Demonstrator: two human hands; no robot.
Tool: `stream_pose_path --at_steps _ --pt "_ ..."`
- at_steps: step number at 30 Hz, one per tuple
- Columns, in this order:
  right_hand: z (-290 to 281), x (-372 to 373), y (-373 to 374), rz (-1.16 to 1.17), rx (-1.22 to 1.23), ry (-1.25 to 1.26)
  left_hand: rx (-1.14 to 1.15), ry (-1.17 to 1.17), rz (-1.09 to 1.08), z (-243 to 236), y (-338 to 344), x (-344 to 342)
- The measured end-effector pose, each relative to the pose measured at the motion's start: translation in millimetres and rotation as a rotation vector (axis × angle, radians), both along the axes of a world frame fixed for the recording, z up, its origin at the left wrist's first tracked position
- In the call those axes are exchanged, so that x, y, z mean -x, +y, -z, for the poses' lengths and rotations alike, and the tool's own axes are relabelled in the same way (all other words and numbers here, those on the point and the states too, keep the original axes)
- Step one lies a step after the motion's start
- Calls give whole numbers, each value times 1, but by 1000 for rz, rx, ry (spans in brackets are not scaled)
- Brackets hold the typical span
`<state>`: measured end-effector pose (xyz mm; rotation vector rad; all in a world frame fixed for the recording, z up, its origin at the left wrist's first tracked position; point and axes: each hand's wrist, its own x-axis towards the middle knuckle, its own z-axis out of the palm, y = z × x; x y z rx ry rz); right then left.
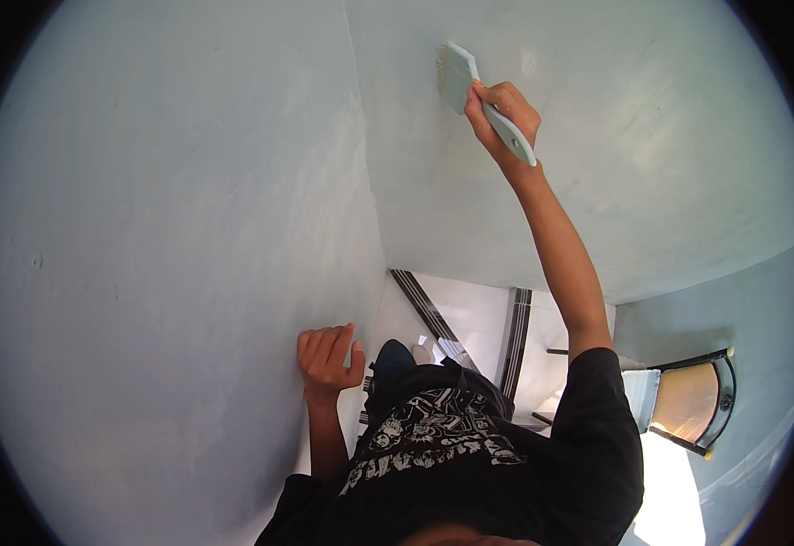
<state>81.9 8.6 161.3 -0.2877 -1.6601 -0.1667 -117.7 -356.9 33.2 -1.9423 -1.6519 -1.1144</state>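
Observation:
My right hand (504,114) grips a wide paintbrush (458,76) by its pale handle, the fingers wrapped around it. The bristles point left, against or very close to the pale grey-green wall (597,173) ahead; contact cannot be made out exactly. The handle's end, with a hole in it, sticks out past my wrist toward me. Lower down, my left hand (328,362) holds nothing. Its fingers are loosely bent with the thumb apart, and it is beside or resting on the left wall (170,227).
The two walls meet in a corner (368,177) left of the brush. Below is a white tiled floor (461,305) crossed by dark striped bands (513,341). At the lower right stands a black-framed piece of furniture (693,400) with a tan panel and yellowish knobs.

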Motion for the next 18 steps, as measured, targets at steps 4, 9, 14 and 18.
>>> stream_pose_path --at_steps 4,9,14,18 --pt "73 -20 -13 -47 165 -167 5 3 6 -1 0 -1" --pt "150 -43 -42 -39 410 -460 -3 -8 18 -1 0 -2" --pt "103 -47 -34 40 185 -181 -5 -5 29 1 0 -1" --pt "74 -31 -27 45 139 -63 -7 6 18 0 1 1"
